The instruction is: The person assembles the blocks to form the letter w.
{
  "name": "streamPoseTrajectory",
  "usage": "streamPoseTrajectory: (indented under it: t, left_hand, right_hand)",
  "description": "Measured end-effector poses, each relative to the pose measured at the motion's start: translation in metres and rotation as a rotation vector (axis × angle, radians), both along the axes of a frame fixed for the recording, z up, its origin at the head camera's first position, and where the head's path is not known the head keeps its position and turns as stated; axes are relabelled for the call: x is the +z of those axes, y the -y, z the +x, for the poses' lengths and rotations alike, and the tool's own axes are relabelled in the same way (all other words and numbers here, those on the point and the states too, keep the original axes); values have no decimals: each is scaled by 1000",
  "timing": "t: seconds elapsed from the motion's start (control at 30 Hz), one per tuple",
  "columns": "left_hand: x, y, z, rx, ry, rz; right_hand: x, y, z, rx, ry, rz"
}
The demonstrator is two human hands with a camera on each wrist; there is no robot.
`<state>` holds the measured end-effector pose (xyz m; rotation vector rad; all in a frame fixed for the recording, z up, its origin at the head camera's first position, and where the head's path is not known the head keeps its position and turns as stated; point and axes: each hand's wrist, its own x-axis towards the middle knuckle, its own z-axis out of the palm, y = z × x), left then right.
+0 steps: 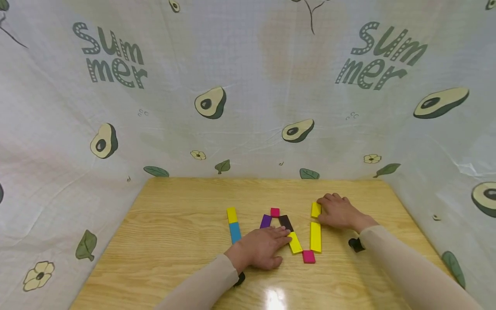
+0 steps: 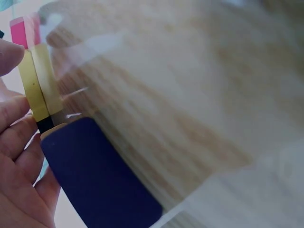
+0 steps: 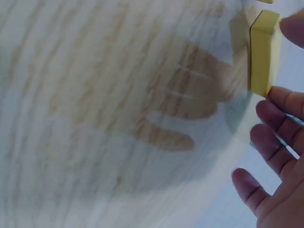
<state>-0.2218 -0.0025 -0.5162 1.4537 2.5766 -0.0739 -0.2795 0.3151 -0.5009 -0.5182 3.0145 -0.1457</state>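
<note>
My left hand (image 1: pixel 263 247) lies palm down over the zigzag row of coloured blocks, fingers stretched out, with fingertips at a yellow block (image 1: pixel 295 243) and a black block (image 1: pixel 286 223). Part of a purple block (image 1: pixel 265 221) shows beyond its knuckles; the hand hides whatever lies under it. On the right, my right hand (image 1: pixel 341 211) pinches a small yellow block (image 1: pixel 315 209) by its ends, thumb at one and index finger at the other, as the right wrist view shows. That block lines up with a longer yellow block (image 1: pixel 315 237), a narrow gap between them.
Pink blocks stand at the row's top (image 1: pixel 275 212) and bottom (image 1: pixel 308 257) corners. Farther left, a yellow block (image 1: pixel 231 215) meets a blue block (image 1: pixel 235 233). A printed cloth (image 1: pixel 248 142) walls the wooden table (image 1: pixel 174 232) at the back and sides.
</note>
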Motion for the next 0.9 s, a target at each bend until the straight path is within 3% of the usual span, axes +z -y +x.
streamPoseTrajectory:
  t: [0.9]
  left_hand:
    - [2,-1,-1,-2,-11,-12]
  right_hand:
    - [-2,-3,11,30,-22,-26]
